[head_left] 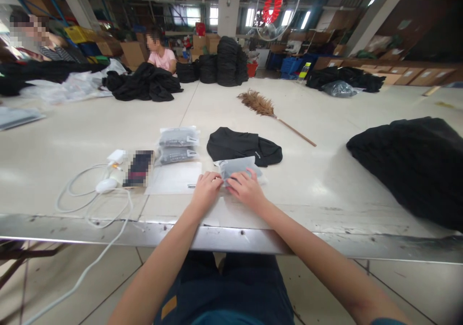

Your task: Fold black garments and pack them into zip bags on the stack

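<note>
In front of me lies a frosted plastic bag with something dark folded inside. The fingers of my left hand are closed at the bag's near left corner. My right hand grips the near edge, thumb and index finger pinched, other fingers bent over the top. Just behind the bag a black folded garment with a small light mark rests flat. To the left, filled bags are stacked, and a flat, pale plastic bag lies nearer me, beside my left hand.
A phone and a white charger with cable are at left. A feather duster lies beyond the garment. Black cloth is heaped at right. Two people sit across the table, near black piles. A red coiled hose hangs overhead.
</note>
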`<state>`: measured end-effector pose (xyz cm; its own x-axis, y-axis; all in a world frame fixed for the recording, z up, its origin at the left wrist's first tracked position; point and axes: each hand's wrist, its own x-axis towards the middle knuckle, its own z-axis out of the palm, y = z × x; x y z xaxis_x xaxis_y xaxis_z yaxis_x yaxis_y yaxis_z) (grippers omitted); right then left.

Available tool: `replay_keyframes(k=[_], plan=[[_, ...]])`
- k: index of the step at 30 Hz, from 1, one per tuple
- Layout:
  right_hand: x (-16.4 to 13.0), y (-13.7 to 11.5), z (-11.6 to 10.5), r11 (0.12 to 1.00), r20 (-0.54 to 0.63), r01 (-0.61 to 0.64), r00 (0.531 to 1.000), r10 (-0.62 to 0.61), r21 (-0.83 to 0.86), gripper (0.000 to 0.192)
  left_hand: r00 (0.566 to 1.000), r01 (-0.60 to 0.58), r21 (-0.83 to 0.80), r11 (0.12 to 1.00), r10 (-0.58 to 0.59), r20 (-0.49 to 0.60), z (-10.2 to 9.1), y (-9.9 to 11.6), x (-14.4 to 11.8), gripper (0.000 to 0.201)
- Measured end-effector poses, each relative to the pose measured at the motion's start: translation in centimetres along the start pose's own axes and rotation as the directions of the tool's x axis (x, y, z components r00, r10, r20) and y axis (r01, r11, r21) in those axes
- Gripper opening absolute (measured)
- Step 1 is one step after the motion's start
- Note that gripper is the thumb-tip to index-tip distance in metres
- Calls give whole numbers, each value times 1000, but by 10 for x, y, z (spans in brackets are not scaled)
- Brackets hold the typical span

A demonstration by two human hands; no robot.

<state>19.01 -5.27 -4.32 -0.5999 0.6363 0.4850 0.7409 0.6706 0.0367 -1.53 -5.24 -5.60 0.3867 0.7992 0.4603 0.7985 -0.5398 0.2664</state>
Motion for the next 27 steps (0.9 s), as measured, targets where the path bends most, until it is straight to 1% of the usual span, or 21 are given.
replay_keyframes(k=[4, 9, 12, 14, 18, 21, 23, 24, 26, 27], plan=[[12, -10, 0, 997, 28, 68, 997, -69, 31, 25, 997, -17, -87, 996, 11, -75, -1, -3, -2, 15], [12, -12, -1, 997, 25, 82, 996, -82, -7, 30, 993, -86, -238, 967, 62, -105, 3, -2, 3, 17], [7, 0, -10, 997, 5, 62, 998, -62, -46, 29, 986, -122, -297, 947, 81, -148, 3, -1, 6, 21], [0, 16, -17, 998, -6, 17, 1000, -17, -65, 27, 981, -115, -317, 942, 58, -184, 1, -1, 6, 24], [-27, 60, -34, 991, 9, -108, 994, 109, -78, 24, 974, -64, -369, 927, -23, -227, -7, 3, 2, 25], [-45, 81, -50, 984, 12, -176, 984, 176, -20, 23, 954, -54, -447, 893, -85, -286, -13, 14, 1, 20], [-50, 85, -62, 973, -16, -212, 977, 214, 95, 23, 935, -37, -518, 855, -153, -319, -16, 24, 5, 15], [-51, 85, -67, 956, -31, -234, 969, 243, 179, 23, 924, 0, -552, 834, -212, -319, -16, 28, 8, 13], [-50, 83, -75, 881, -32, -304, 941, 337, 363, 22, 886, 132, -616, 776, -372, -278, -14, 34, 18, 11], [-48, 82, -76, 825, -9, -354, 917, 398, 441, 22, 863, 209, -646, 734, -449, -231, -11, 36, 23, 11]])
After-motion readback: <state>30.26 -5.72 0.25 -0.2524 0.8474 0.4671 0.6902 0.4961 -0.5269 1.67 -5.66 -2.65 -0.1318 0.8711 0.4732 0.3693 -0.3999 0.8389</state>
